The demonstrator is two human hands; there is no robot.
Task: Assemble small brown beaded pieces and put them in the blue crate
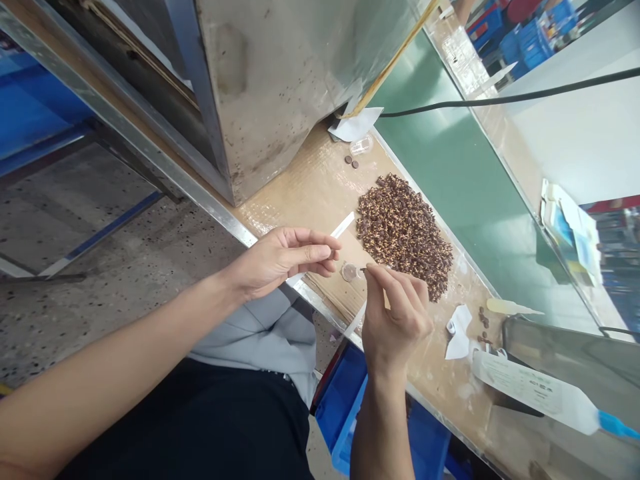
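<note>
My left hand [295,260] hovers over the near edge of the workbench, its thumb and fingers closed together; whatever they hold, if anything, is hidden. To its right, my right hand [395,310] pinches a tiny dark piece [363,269] between thumb and forefinger, too small to name. Just left of that piece, a small clear round dish [349,272] lies on a cardboard sheet [333,288]. Beyond both hands spreads a big pile of small brown parts with gold-coloured prongs [403,233].
A large metal-sided machine [280,87] stands on the bench at the left. A white bottle with a blue cap [537,390] lies at the right, near crumpled white paper [457,333]. A black cable [500,100] crosses the back. Blue bins [340,400] sit below the bench edge.
</note>
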